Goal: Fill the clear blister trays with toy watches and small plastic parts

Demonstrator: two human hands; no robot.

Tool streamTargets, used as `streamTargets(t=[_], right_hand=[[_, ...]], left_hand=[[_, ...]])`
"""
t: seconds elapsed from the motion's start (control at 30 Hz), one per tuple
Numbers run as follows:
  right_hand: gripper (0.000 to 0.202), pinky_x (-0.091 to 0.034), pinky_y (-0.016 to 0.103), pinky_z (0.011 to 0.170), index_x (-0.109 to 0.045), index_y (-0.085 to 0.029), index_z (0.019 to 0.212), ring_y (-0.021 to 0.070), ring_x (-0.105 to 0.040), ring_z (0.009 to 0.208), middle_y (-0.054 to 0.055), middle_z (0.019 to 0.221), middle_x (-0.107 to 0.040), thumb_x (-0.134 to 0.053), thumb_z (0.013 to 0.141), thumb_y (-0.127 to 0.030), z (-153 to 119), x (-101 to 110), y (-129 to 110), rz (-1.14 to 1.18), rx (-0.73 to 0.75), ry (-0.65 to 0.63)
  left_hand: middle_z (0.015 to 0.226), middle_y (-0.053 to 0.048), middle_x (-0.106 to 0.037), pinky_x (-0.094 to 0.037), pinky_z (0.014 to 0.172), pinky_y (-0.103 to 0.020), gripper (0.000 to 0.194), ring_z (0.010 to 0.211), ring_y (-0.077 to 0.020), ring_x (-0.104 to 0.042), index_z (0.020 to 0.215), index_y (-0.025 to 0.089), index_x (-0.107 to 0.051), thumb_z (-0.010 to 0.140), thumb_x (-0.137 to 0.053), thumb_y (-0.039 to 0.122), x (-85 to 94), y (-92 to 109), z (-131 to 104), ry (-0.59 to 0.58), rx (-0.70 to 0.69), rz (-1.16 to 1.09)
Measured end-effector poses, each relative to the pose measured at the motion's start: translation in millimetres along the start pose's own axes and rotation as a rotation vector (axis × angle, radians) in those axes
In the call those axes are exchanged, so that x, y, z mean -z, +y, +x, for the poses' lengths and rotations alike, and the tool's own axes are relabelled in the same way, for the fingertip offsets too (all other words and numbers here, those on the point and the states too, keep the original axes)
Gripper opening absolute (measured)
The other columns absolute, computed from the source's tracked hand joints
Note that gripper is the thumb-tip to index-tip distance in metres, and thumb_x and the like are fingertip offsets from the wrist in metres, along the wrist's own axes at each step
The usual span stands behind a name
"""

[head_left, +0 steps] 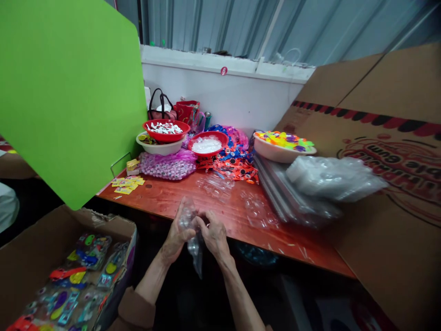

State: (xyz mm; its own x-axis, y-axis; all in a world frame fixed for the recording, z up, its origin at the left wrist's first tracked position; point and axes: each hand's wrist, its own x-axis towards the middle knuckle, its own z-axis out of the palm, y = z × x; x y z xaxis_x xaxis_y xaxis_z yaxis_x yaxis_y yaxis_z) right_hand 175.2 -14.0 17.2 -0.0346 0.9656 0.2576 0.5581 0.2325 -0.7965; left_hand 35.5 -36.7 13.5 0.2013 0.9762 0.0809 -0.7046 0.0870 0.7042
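One clear plastic blister shell (188,220), thin, shiny, moulded bumps; upright off the table's (161,197) front edge, between two hands. Left hand (176,236) pinches its side, thumb across the front; right hand (212,232) has thumb and fingers at its right edge, grip closure can't tell

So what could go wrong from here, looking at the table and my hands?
The clear plastic piece between your left hand and right hand hangs past the table edge, so a slip could drop it to the floor.

The red bowl of white pieces sits on another bowl and might tip if bumped.

The bagged stack on the right looks slippery and could slide.
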Motion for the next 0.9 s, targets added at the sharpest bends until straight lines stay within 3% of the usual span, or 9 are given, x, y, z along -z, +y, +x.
streamTargets(t=[0.13, 0.23, 0.3, 0.4, 0.5, 0.7, 0.9], right_hand=[[0.016, -0.051, 0.029, 0.067, -0.067, -0.022, 0.084, 0.0188, -0.066, 0.070, 0.002, 0.076, -0.071, -0.058, 0.091, -0.034, 15, 3, 5, 0.147, 0.001, -0.099], [0.020, -0.049, 0.029, 0.064, -0.066, -0.020, 0.080, 0.0181, -0.064, 0.066, 0.002, 0.072, -0.069, -0.063, 0.087, -0.038, 28, 4, 8, 0.181, 0.005, -0.107], [0.020, -0.050, 0.029, 0.065, -0.067, -0.019, 0.080, 0.0180, -0.064, 0.068, 0.002, 0.075, -0.070, -0.064, 0.086, -0.038, 35, 2, 10, 0.181, 0.026, -0.094], [0.017, -0.051, 0.030, 0.070, -0.071, -0.020, 0.089, 0.0185, -0.065, 0.074, 0.004, 0.085, -0.072, -0.062, 0.086, -0.034, 40, -3, 10, 0.194, 0.042, -0.083], [0.018, -0.051, 0.030, 0.070, -0.073, -0.021, 0.091, 0.0185, -0.064, 0.071, 0.004, 0.084, -0.071, -0.059, 0.085, -0.030, 39, -8, 7, 0.188, 0.020, -0.089], [0.015, -0.047, 0.031, 0.074, -0.069, -0.022, 0.087, 0.0205, -0.064, 0.081, 0.005, 0.090, -0.069, -0.058, 0.087, -0.030, 25, -10, -8, 0.033, 0.024, 0.011], [0.016, -0.041, 0.030, 0.067, -0.064, -0.022, 0.080, 0.0187, -0.059, 0.073, 0.004, 0.084, -0.066, -0.056, 0.092, -0.029, 11, -13, -21, -0.112, 0.039, 0.065]], left_hand=[[0.142, -0.014, -0.060, -0.045, 0.108, -0.047, 0.082, 0.131, -0.0365, -0.055, 0.147, 0.026, -0.051, 0.075, -0.083, 0.049, 6.3, 7, 4, 0.001, 0.029, 0.044], [0.143, -0.014, -0.060, -0.041, 0.112, -0.048, 0.061, 0.133, -0.0364, -0.054, 0.137, 0.021, -0.063, 0.085, -0.073, 0.051, 14.3, 10, 8, -0.016, 0.035, 0.054], [0.146, -0.014, -0.058, -0.039, 0.114, -0.048, 0.067, 0.135, -0.0358, -0.052, 0.142, 0.024, -0.058, 0.083, -0.076, 0.049, 16.8, 10, 10, -0.043, 0.023, 0.031], [0.148, -0.013, -0.055, -0.040, 0.113, -0.049, 0.101, 0.136, -0.0359, -0.051, 0.156, 0.031, -0.037, 0.070, -0.088, 0.045, 13.6, 11, 12, -0.074, 0.003, 0.009], [0.147, -0.012, -0.055, -0.042, 0.111, -0.047, 0.118, 0.134, -0.0345, -0.052, 0.160, 0.034, -0.024, 0.064, -0.093, 0.039, 6.7, 12, 14, -0.054, 0.005, 0.026], [0.144, -0.011, -0.055, -0.043, 0.109, -0.041, 0.126, 0.132, -0.0309, -0.053, 0.160, 0.036, -0.022, 0.058, -0.096, 0.032, -0.4, 4, 10, 0.057, -0.075, 0.002], [0.133, -0.009, -0.062, -0.045, 0.106, -0.038, 0.123, 0.125, -0.0276, -0.058, 0.160, 0.034, -0.021, 0.061, -0.094, 0.032, 4.1, -1, 9, 0.150, -0.124, 0.021]])
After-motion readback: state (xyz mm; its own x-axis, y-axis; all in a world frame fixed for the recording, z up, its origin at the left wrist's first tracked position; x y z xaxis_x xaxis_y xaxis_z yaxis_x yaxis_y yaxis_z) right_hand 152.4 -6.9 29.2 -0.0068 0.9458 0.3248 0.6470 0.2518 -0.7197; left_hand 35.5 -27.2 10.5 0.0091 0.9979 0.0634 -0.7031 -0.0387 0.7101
